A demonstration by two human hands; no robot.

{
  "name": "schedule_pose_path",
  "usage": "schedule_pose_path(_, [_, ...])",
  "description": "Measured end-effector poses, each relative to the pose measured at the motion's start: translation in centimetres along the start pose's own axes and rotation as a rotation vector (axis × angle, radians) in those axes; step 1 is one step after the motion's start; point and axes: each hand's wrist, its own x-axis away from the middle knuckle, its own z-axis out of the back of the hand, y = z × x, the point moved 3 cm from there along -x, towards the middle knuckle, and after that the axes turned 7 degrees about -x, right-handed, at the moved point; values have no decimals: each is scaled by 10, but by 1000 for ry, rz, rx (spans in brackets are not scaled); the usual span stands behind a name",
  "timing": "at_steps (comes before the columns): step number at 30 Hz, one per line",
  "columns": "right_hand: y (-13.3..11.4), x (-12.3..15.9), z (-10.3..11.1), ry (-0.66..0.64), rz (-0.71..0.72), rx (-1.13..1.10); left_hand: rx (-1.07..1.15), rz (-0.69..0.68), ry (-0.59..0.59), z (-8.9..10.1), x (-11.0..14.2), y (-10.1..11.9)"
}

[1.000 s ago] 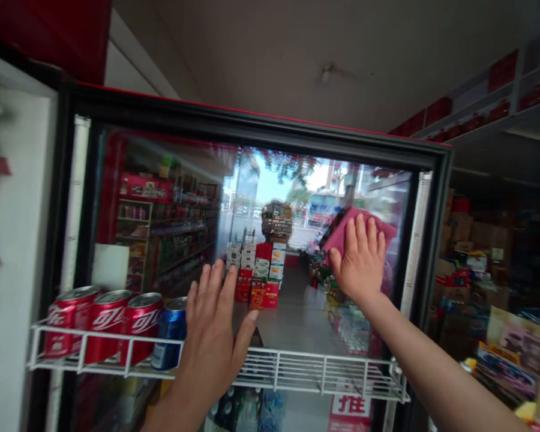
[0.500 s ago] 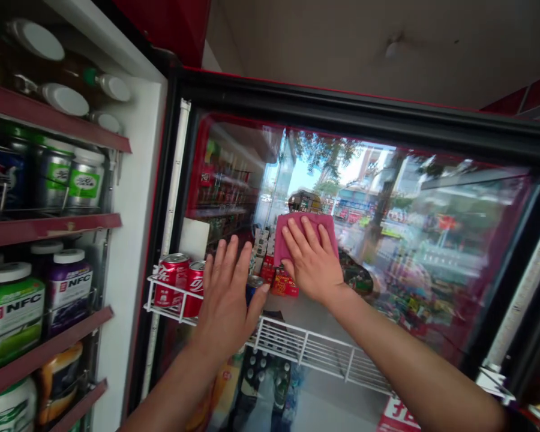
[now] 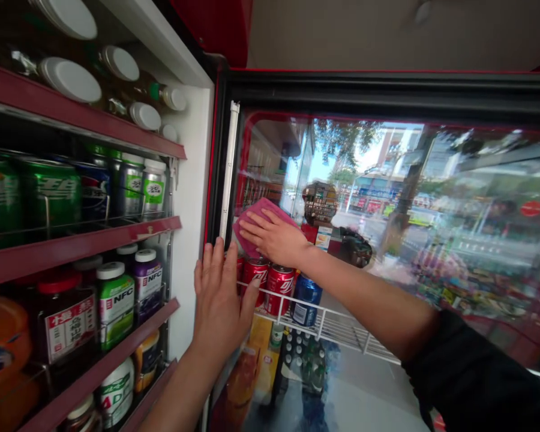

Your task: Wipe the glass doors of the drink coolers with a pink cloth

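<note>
My right hand (image 3: 274, 237) lies flat over a folded pink cloth (image 3: 246, 245), pressing it to the inner side of the glass door (image 3: 387, 180) near its left edge. Just below that hand, red soda cans (image 3: 279, 288) and a blue can (image 3: 306, 299) stand in a white wire door rack (image 3: 342, 329). My left hand (image 3: 222, 294) is raised with fingers stretched and thumb apart, holding nothing. It is in front of the door's hinge-side frame and hides part of the rack; whether it touches the frame I cannot tell.
At left, open cooler shelves (image 3: 85, 240) hold green cans (image 3: 49, 189), juice bottles (image 3: 116, 303) and a dark bottle with a red cap (image 3: 67, 318). A white vertical rail (image 3: 229, 174) runs down the door's left side. A street and trees show through or reflect in the glass.
My right hand has slid the pink cloth left across the glass, toward the hinge side. The view has turned left, showing more shelves. My left hand stays raised and open.
</note>
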Motion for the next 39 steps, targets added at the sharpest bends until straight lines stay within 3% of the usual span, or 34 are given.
schedule_pose_path(3, [-3, -24, -7, -66, 182, 35, -7, 14, -2, 4, 6, -11])
schedule_pose_path(7, [1, -35, -15, -128, 238, 53, -8, 20, -1, 4, 9, -14])
schedule_pose_path(13, [11, 3, -16, -79, 172, 33, 30, 13, -28, -2, 9, 3])
schedule_pose_path(17, [22, 53, -7, -39, 108, 4, 77, -28, -22, -9, 11, 26])
schedule_pose_path(24, [47, 158, 13, -104, -15, -28, 189, -92, -65, -25, 16, 88])
schedule_pose_path(32, [57, 284, 22, 17, -105, -45, 244, -151, -112, -47, 24, 159])
schedule_pose_path(39, [63, 406, 27, 42, -247, -8, 293, -213, -136, -62, 38, 222])
